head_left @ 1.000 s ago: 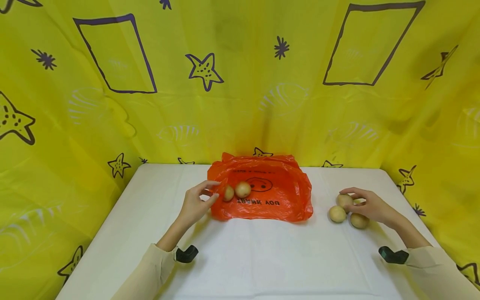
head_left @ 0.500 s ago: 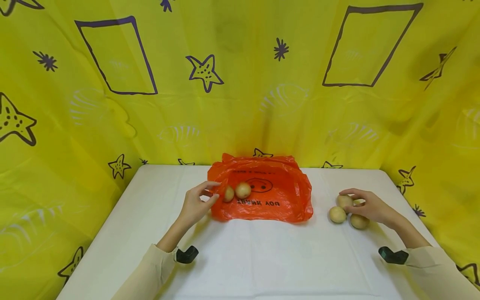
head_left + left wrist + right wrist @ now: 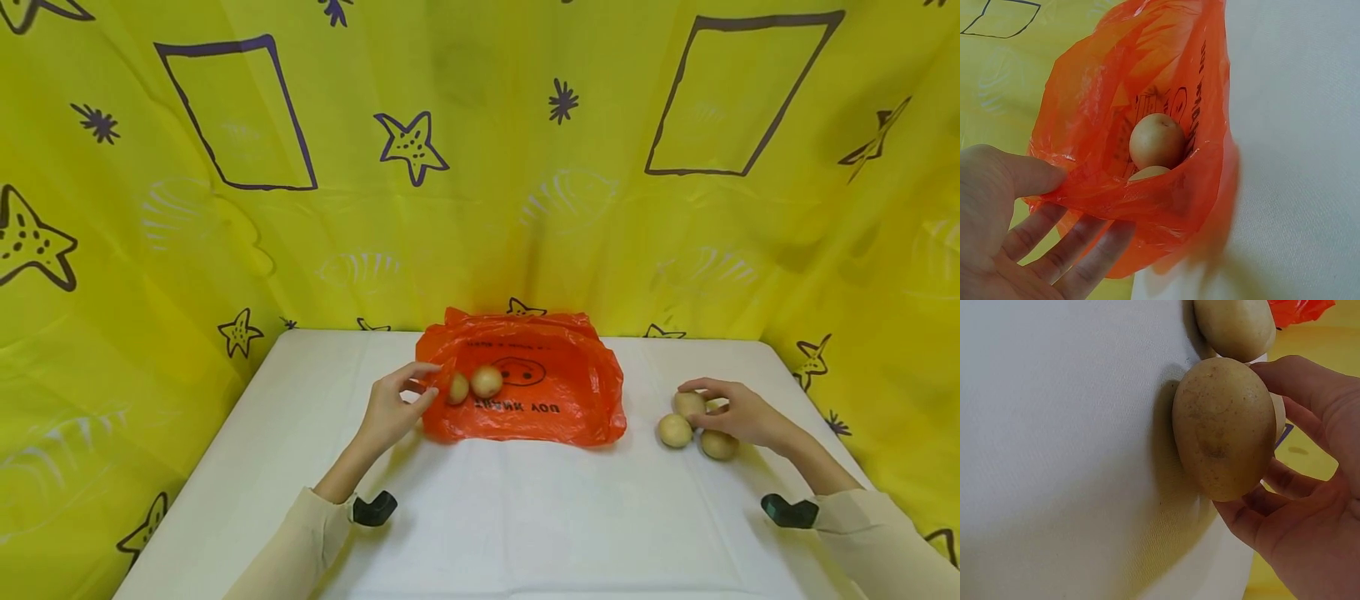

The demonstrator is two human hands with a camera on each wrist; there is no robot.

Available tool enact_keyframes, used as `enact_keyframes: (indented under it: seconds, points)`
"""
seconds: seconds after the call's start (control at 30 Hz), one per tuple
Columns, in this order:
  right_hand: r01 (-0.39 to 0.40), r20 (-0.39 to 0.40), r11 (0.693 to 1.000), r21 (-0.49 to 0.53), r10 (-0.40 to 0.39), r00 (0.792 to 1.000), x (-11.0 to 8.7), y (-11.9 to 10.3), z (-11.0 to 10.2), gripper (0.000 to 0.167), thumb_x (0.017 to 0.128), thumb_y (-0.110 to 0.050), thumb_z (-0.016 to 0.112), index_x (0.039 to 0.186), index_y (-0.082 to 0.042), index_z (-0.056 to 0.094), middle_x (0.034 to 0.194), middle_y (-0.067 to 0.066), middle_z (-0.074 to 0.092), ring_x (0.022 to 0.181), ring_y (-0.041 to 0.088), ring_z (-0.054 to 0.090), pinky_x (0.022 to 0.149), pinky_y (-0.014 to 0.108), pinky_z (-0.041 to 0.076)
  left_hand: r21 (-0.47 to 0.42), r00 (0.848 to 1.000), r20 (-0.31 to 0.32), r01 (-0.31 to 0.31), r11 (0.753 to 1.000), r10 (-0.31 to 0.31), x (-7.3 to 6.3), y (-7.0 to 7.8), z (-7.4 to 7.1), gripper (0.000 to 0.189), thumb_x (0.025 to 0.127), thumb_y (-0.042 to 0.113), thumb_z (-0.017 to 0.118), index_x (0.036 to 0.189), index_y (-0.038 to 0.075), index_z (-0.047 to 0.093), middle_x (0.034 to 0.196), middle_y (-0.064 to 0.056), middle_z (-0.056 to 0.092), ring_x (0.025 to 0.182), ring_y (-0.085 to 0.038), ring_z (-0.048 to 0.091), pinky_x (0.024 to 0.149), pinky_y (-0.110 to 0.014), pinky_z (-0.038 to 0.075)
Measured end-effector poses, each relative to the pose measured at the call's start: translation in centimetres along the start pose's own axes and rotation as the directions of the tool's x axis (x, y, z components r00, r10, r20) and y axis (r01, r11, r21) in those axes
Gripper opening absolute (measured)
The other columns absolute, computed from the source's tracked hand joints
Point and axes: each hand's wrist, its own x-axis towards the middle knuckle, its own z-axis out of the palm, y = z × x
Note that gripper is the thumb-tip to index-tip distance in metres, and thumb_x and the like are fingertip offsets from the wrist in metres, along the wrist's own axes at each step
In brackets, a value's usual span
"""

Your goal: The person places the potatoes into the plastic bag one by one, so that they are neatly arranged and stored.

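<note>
A red plastic bag (image 3: 555, 425) with black print lies open at the back middle of the table. Two potatoes (image 3: 1157, 140) sit inside it, one partly covered by the bag's near edge in the left wrist view. My left hand (image 3: 393, 404) pinches the bag's left rim, thumb on the inner side and fingers behind the film. Off to the right, three potatoes (image 3: 675, 431) lie in a cluster. My right hand (image 3: 742, 414) has thumb and fingers around the rearmost potato (image 3: 688, 403). A nearer potato (image 3: 1222, 428) mostly hides that grip in the right wrist view.
A white-covered table (image 3: 510, 508) carries everything. Yellow curtains (image 3: 480, 233) with star drawings stand right behind and along both sides. Black wrist mounts (image 3: 375, 508) stick out from both cream sleeves.
</note>
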Motion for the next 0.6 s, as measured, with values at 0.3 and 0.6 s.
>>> enact_keyframes:
  seconds: [0.3,0.6]
  points:
    - [0.025,-0.009,0.999,-0.022,-0.025,1.000,0.10,-0.32,-0.06,0.047,0.090,-0.016,0.079,0.132,-0.002,0.064,0.123,0.031,0.061,0.094,0.030,0.063,0.073,0.032,0.053,0.022,1.000,-0.002,-0.014,1.000,0.014,-0.07,0.01,0.00,0.031,0.089,-0.003,0.074,0.118,0.010,0.073,0.104,-0.009,0.073,0.086,-0.026,0.070,0.076,-0.044,0.060]
    - [0.042,-0.023,0.999,-0.020,-0.043,0.999,0.12,-0.84,-0.26,0.048,0.088,-0.014,0.080,0.131,-0.001,0.064,0.122,0.032,0.061,0.084,0.024,0.064,0.067,0.029,0.053,0.044,0.998,-0.011,-0.061,0.997,0.061,-0.17,-0.10,-0.05,0.032,0.088,-0.004,0.075,0.117,0.007,0.073,0.103,-0.011,0.073,0.082,-0.026,0.070,0.073,-0.042,0.061]
